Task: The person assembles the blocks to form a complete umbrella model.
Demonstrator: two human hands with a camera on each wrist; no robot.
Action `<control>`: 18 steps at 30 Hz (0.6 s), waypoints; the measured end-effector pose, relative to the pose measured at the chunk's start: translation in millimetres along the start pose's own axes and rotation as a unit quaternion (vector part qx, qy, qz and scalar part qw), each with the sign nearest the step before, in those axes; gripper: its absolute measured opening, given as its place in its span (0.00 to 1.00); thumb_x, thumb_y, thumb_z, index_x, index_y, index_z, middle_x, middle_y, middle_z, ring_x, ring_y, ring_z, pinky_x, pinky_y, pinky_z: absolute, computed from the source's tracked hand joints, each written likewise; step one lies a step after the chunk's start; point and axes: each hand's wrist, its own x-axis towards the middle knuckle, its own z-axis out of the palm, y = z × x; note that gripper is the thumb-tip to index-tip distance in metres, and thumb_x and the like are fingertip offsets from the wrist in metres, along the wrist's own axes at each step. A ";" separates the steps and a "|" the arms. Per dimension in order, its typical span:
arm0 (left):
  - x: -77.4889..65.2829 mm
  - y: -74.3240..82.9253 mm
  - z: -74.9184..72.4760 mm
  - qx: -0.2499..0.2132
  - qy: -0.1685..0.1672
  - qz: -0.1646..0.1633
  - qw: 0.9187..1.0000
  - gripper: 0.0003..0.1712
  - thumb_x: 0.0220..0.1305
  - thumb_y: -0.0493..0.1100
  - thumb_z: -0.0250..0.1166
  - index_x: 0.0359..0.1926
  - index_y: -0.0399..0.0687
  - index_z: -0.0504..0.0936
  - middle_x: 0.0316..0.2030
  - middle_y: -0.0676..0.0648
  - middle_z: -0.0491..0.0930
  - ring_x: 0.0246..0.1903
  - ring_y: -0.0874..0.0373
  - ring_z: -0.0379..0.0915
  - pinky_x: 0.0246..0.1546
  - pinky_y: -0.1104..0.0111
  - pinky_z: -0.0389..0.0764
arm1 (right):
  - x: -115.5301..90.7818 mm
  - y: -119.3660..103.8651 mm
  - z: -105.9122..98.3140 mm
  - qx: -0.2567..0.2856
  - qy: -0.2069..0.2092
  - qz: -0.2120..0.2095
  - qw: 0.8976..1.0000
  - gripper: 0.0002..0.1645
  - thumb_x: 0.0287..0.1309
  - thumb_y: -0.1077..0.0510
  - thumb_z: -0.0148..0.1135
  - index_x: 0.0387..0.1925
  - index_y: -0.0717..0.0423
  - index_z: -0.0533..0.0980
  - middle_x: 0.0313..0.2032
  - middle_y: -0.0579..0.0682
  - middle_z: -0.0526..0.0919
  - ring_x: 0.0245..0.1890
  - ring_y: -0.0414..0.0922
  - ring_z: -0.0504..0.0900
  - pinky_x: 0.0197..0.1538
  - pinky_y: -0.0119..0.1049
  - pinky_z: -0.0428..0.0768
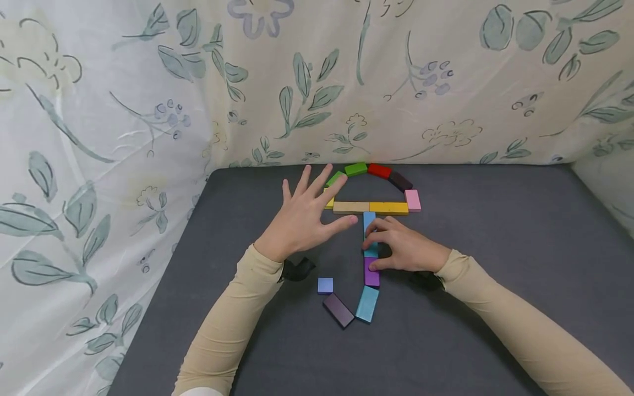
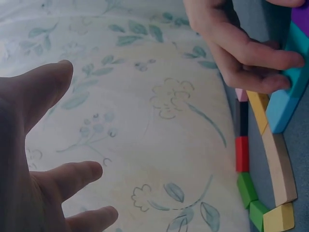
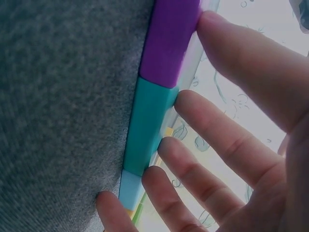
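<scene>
A row of wooden blocks runs down the dark tabletop in the head view. My right hand (image 1: 408, 245) is over this row, its thumb touching the purple block (image 3: 171, 43). Fingertips of the same hand rest along the teal block (image 3: 147, 125), which meets the purple one end to end. Beyond it lies a light blue block (image 1: 369, 219), partly covered by fingers. My left hand (image 1: 304, 220) hovers with fingers spread and holds nothing. It is nearest the tan block (image 1: 350, 208) and overlaps the yellow block (image 1: 329, 202) in this view.
An arch of green (image 1: 355, 169), red (image 1: 379, 171), dark (image 1: 400, 181) and pink (image 1: 413, 201) blocks stands above an orange-yellow block (image 1: 388, 208). Below the row curve a blue block (image 1: 367, 304), a dark purple block (image 1: 339, 311) and a small periwinkle block (image 1: 325, 285). Floral cloth (image 1: 317, 121) hangs behind.
</scene>
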 end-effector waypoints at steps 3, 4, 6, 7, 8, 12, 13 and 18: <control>0.6 0.4 1.3 0.005 -0.002 -0.002 1.000 0.50 0.68 0.77 0.55 0.83 0.69 0.51 0.85 0.52 0.39 0.83 0.37 0.27 0.69 0.22 0.36 | -0.2 -0.8 -1.5 -0.002 -0.001 0.001 1.000 0.21 0.51 0.48 0.83 0.47 0.47 0.87 0.53 0.50 0.79 0.52 0.48 0.72 0.53 0.47 0.81; 0.7 0.6 2.0 0.007 -0.002 -0.002 1.000 0.50 0.68 0.77 0.55 0.83 0.69 0.51 0.85 0.52 0.39 0.83 0.36 0.26 0.69 0.21 0.36 | -0.3 -1.0 -1.7 -0.001 -0.002 0.002 1.000 0.21 0.51 0.48 0.83 0.47 0.47 0.87 0.54 0.50 0.79 0.53 0.49 0.72 0.53 0.47 0.82; 0.9 0.5 3.4 0.011 -0.002 -0.004 1.000 0.51 0.68 0.78 0.55 0.84 0.69 0.50 0.85 0.51 0.39 0.82 0.35 0.25 0.68 0.21 0.36 | -0.3 -1.5 -1.9 0.001 -0.005 0.002 1.000 0.21 0.52 0.48 0.83 0.47 0.47 0.87 0.54 0.50 0.79 0.53 0.49 0.72 0.54 0.47 0.82; 0.9 0.4 4.2 0.012 -0.001 -0.005 1.000 0.51 0.67 0.78 0.55 0.84 0.69 0.50 0.85 0.51 0.39 0.82 0.35 0.25 0.68 0.21 0.35 | -0.4 -1.7 -1.9 0.002 -0.006 0.003 1.000 0.21 0.52 0.47 0.82 0.47 0.47 0.87 0.54 0.50 0.79 0.54 0.49 0.72 0.54 0.47 0.82; 0.8 0.6 4.9 0.014 -0.001 -0.005 1.000 0.51 0.67 0.78 0.55 0.84 0.69 0.50 0.85 0.50 0.39 0.82 0.34 0.24 0.68 0.21 0.35 | -0.4 -1.9 -1.8 0.003 -0.008 0.003 1.000 0.21 0.52 0.47 0.82 0.47 0.46 0.87 0.54 0.50 0.79 0.54 0.49 0.72 0.54 0.47 0.82; 1.0 0.5 7.1 0.011 -0.002 -0.006 1.000 0.51 0.67 0.78 0.54 0.84 0.70 0.49 0.85 0.50 0.36 0.82 0.35 0.20 0.68 0.21 0.33 | -0.5 -1.6 -1.5 0.006 -0.009 0.004 1.000 0.21 0.53 0.46 0.82 0.48 0.46 0.87 0.55 0.49 0.79 0.54 0.49 0.72 0.55 0.48 0.82; 1.0 0.6 7.4 0.010 -0.003 -0.006 1.000 0.51 0.68 0.78 0.54 0.84 0.70 0.49 0.85 0.51 0.36 0.82 0.35 0.19 0.68 0.21 0.33 | -0.6 -1.4 -1.6 0.007 -0.009 0.004 1.000 0.22 0.53 0.46 0.82 0.48 0.46 0.87 0.55 0.49 0.79 0.54 0.49 0.72 0.55 0.48 0.82; 1.6 1.9 7.4 0.008 -0.001 -0.004 1.000 0.51 0.68 0.77 0.55 0.84 0.70 0.49 0.85 0.51 0.35 0.82 0.35 0.19 0.68 0.20 0.33 | -1.0 -1.1 -3.1 0.006 -0.007 0.004 1.000 0.22 0.52 0.46 0.82 0.48 0.45 0.87 0.54 0.49 0.79 0.54 0.48 0.72 0.55 0.48 0.82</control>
